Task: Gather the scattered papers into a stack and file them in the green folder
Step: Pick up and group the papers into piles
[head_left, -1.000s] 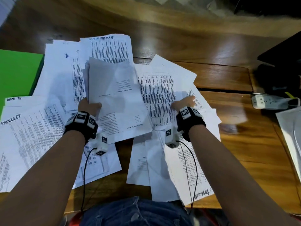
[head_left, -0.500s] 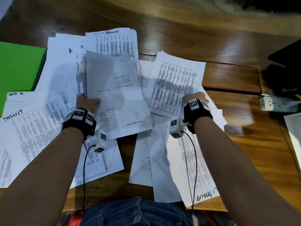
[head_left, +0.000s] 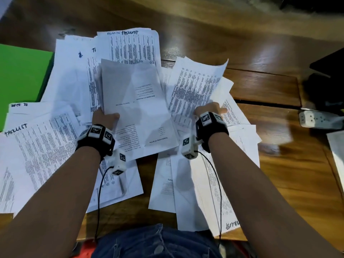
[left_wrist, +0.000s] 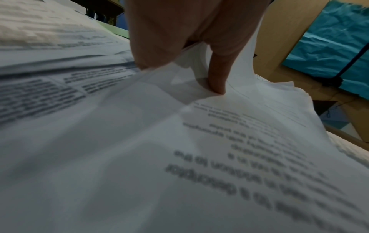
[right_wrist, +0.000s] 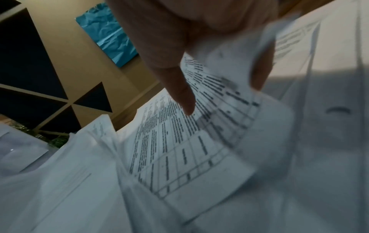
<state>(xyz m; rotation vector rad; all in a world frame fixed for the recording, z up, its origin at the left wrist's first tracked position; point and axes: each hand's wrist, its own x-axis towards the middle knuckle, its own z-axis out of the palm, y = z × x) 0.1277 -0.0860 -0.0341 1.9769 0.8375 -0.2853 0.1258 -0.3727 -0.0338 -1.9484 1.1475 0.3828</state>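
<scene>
Many printed white papers lie scattered over the wooden table. My left hand grips a small stack of sheets by its near left edge, thumb on top; the left wrist view shows fingers pinching that stack. My right hand pinches a printed table sheet, lifted and curling off the pile; in the right wrist view the thumb lies on this sheet. The green folder lies shut at the far left, partly under papers.
A white power strip sits at the right, with dark objects behind it. Another white sheet pokes in at the right edge. Bare wood shows at the far side and right of the pile.
My right hand has lifted the printed table sheet off the pile and swung it up and to the right. My left hand keeps holding its stack, almost unmoved.
</scene>
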